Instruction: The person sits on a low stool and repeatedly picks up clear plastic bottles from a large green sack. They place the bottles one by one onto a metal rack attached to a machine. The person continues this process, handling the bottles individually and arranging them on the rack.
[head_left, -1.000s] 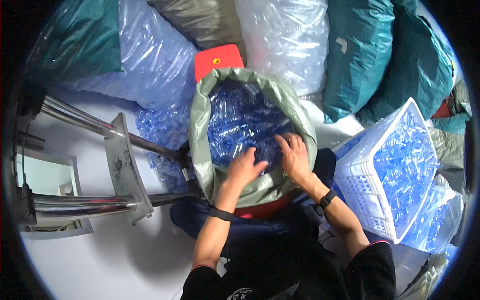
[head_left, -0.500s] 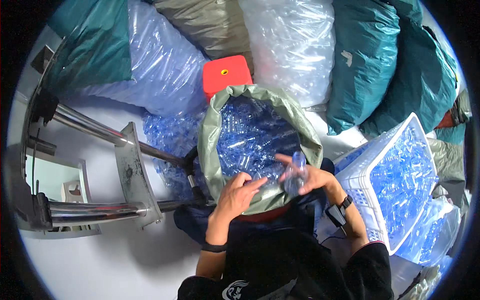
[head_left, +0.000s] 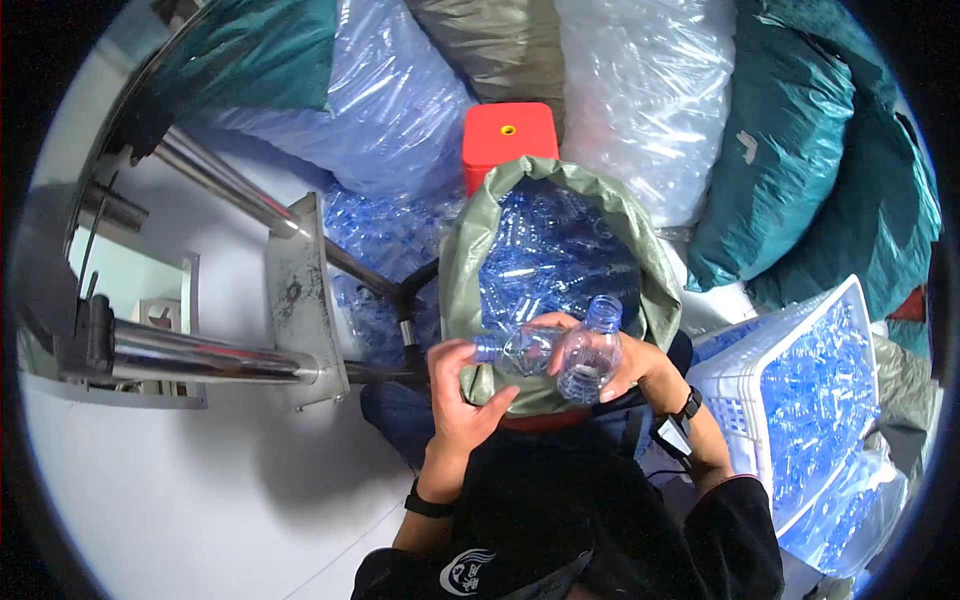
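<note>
Two small clear blue-tinted plastic bottles are in front of me, over the near rim of an olive-green sack (head_left: 462,255) filled with similar bottles. My right hand (head_left: 640,368) grips one bottle (head_left: 588,368), which is tilted with its mouth up. The other bottle (head_left: 528,352) lies sideways, its base close to the first bottle and the right fingers behind it. At its neck are the curled fingers of my left hand (head_left: 462,398), the thumb standing apart below. How firmly the left fingers hold that neck is partly hidden.
A white plastic crate (head_left: 745,430) of bottles leans at my right. Behind the sack stand a red stool (head_left: 510,135) and several big stuffed bags (head_left: 640,100). At left is a metal-tube frame (head_left: 215,355), with loose bottles (head_left: 385,235) piled between it and the sack.
The view has shifted, so the scene sits farther right. A sideways bottle now shows between my hands, with my left fingers at its neck. The right hand still holds its bottle.
</note>
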